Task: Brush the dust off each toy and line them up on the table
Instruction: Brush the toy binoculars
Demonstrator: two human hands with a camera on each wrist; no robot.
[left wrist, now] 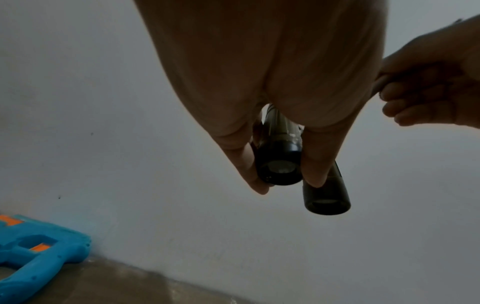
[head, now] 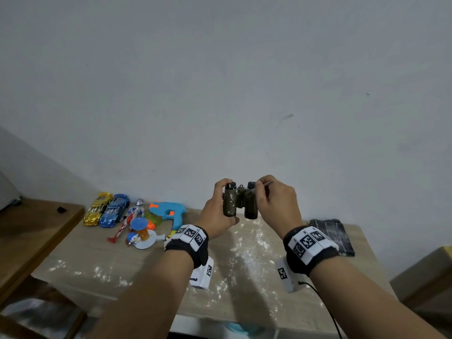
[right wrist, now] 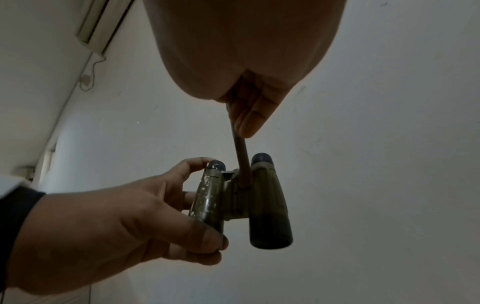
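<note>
Currently the toy binoculars are held up above the worktop, well clear of it, by the left hand, whose thumb and fingers are wrapped round the left barrel alone. A thin brush is pinched in the fingers of the right hand, and its tip is set into the hinge between the two barrels. White dust is seen speckled down the gripped barrel, while the other barrel looks nearly clean; more powder is scattered across the worktop below.

Four or five toys are lined up at the back left: a gold car, a blue car, a figure, a blue water gun and a small blue-and-white toy in front.

Several risks are judged likely. Since only one barrel is gripped, the hinge could be folded by brush pressure and the free barrel swung away. Dust under the left fingers may be missed unless the grip is shifted. Powder brushed off could be dropped onto the worktop, so the binoculars might be dirtied again when set down there.
</note>
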